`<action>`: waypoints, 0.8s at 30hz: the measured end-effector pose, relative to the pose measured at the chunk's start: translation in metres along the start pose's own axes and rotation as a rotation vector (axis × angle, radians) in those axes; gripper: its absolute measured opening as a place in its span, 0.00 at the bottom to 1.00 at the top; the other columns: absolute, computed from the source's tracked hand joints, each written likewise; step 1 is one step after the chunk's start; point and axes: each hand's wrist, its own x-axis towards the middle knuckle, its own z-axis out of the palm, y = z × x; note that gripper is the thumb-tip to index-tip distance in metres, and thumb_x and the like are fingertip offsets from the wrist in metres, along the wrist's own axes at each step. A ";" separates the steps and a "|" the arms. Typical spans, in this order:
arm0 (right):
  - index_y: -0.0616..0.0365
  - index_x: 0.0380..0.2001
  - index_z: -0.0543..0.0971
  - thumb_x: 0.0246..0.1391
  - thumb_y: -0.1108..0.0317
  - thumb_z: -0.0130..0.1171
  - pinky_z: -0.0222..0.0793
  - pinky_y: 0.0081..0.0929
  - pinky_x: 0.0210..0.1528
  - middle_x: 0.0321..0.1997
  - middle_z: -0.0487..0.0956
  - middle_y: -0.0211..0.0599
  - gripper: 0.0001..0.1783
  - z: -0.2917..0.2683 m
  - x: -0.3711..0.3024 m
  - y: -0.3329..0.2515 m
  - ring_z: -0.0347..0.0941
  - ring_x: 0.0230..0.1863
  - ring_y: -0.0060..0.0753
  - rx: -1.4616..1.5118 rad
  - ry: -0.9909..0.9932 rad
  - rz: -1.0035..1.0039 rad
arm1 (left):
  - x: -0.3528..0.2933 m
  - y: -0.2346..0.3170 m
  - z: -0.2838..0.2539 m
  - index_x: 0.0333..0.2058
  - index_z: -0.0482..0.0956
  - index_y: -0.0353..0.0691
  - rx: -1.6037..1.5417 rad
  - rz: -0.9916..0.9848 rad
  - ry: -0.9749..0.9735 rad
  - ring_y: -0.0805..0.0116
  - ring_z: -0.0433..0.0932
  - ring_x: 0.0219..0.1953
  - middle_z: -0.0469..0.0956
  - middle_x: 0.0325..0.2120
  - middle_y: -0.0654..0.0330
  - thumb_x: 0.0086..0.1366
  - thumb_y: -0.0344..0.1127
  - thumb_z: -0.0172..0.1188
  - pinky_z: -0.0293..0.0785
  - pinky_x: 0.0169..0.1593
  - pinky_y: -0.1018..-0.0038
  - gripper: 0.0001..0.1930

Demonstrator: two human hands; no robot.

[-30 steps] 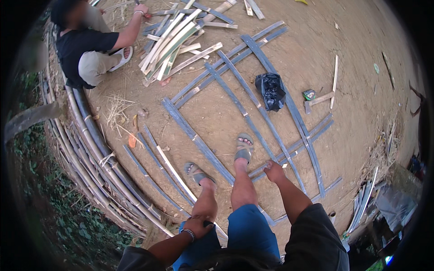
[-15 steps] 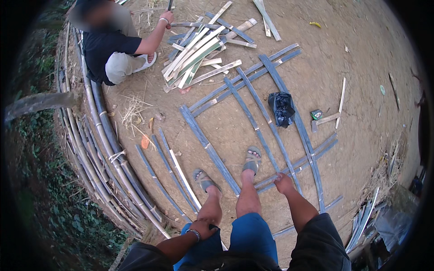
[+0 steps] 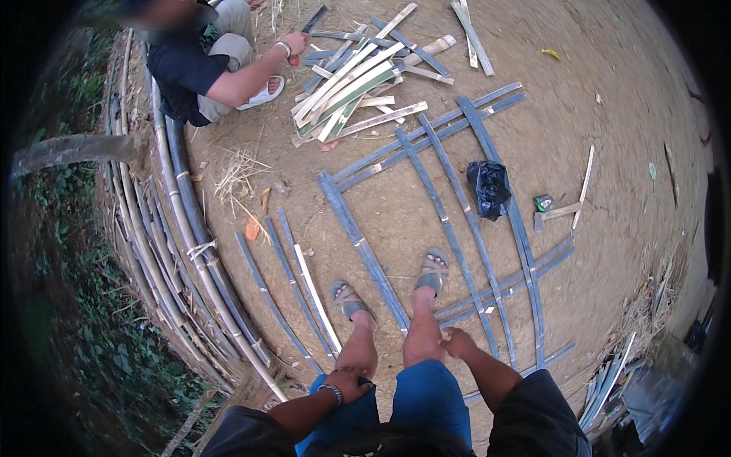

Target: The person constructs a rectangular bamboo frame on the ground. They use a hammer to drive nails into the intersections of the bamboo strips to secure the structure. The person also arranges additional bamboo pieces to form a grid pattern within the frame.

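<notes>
My left hand (image 3: 349, 385), a bracelet at its wrist, lies over my left knee at the hem of the blue shorts (image 3: 343, 415). Its fingers rest along the knee, holding nothing visible. Beside my right knee is my right hand (image 3: 458, 344), fingers curled; whatever they hold, if anything, is hidden. A grid of dark split bamboo slats (image 3: 454, 221) lies on the ground ahead and to the right, slats crossing in pairs. My sandalled feet stand on either side of its left double slat (image 3: 365, 255). A crumpled black plastic bag (image 3: 489, 189) sits on the right part.
Loose slats (image 3: 288, 282) lie left of my feet. A co-worker (image 3: 190, 76) crouches at the far left with a blade (image 3: 314, 19), beside a pile of split bamboo (image 3: 354, 84). A hammer (image 3: 556, 213) and tape measure (image 3: 543, 202) lie right. Long bamboo poles (image 3: 183, 202) edge the foliage.
My right hand has drawn back from the near crossing slats toward my right knee. The co-worker's blade hand has shifted right and lower. The view has shifted slightly; my left hand stays on the knee.
</notes>
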 end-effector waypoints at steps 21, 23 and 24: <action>0.59 0.64 0.70 0.58 0.40 0.58 0.66 0.50 0.67 0.70 0.67 0.44 0.40 0.006 -0.022 -0.119 0.65 0.71 0.47 -0.667 -0.239 -0.004 | 0.006 -0.022 0.038 0.61 0.76 0.43 -0.136 0.067 0.104 0.50 0.72 0.64 0.77 0.59 0.47 0.65 0.62 0.55 0.66 0.66 0.58 0.35; 0.60 0.64 0.70 0.57 0.40 0.60 0.67 0.48 0.67 0.70 0.68 0.43 0.41 0.001 -0.020 -0.129 0.66 0.70 0.47 -0.715 -0.277 0.006 | 0.007 -0.026 0.045 0.60 0.77 0.42 -0.141 0.086 0.138 0.50 0.73 0.63 0.77 0.58 0.47 0.64 0.61 0.56 0.66 0.66 0.59 0.34; 0.60 0.64 0.70 0.56 0.40 0.61 0.67 0.47 0.67 0.70 0.69 0.43 0.42 -0.002 -0.020 -0.134 0.66 0.70 0.46 -0.734 -0.293 0.009 | 0.010 -0.030 0.054 0.60 0.77 0.42 -0.137 0.101 0.175 0.49 0.74 0.62 0.78 0.58 0.47 0.64 0.61 0.56 0.67 0.65 0.59 0.34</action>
